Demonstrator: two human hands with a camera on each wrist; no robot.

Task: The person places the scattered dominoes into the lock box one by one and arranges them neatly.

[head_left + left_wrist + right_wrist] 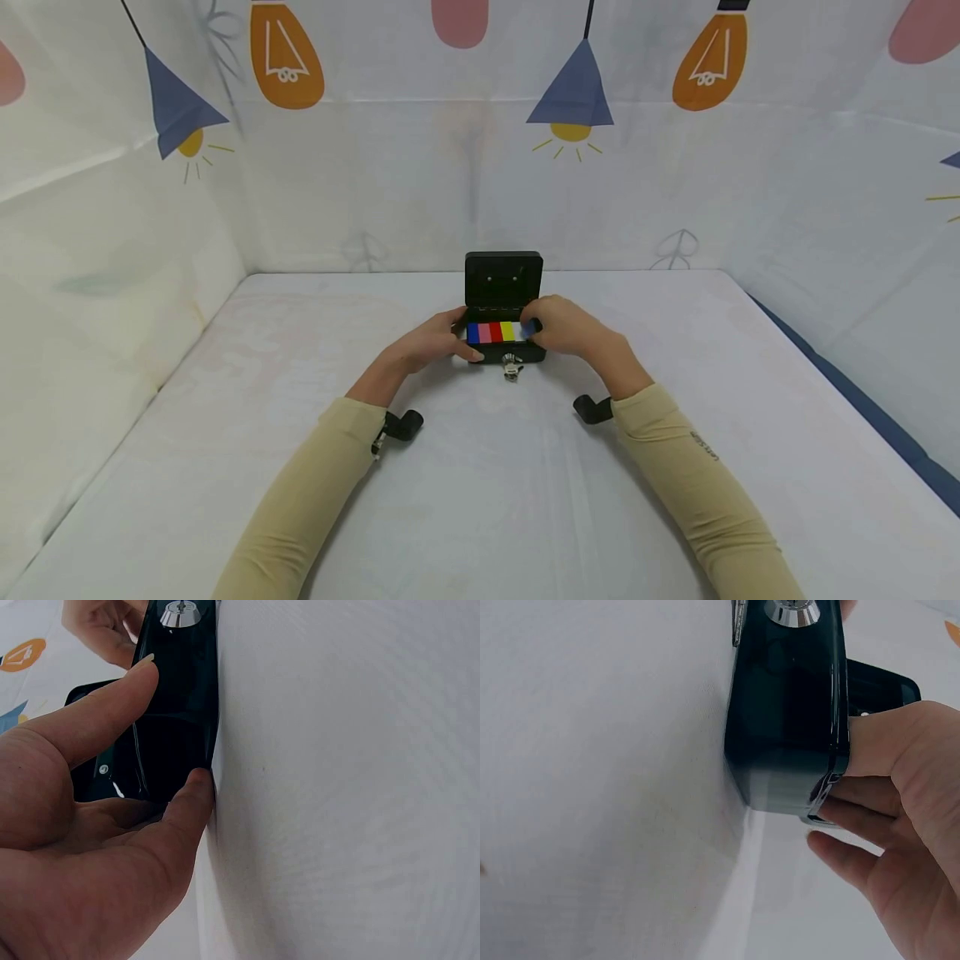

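A small black cash box stands on the table with its lid raised. Keys hang from the silver lock on its front. Inside lies a row of coloured blocks, among them a blue block, a red block and a yellow block. My left hand holds the box's left end, thumb on the front wall. At the right end, my right hand reaches over the rim and pinches a darker blue block; its fingertips are partly hidden.
A white cloth covers the table. Behind it hangs a white curtain printed with lamps and bulbs. Black wrist cameras stick out from both sleeves in front of the box.
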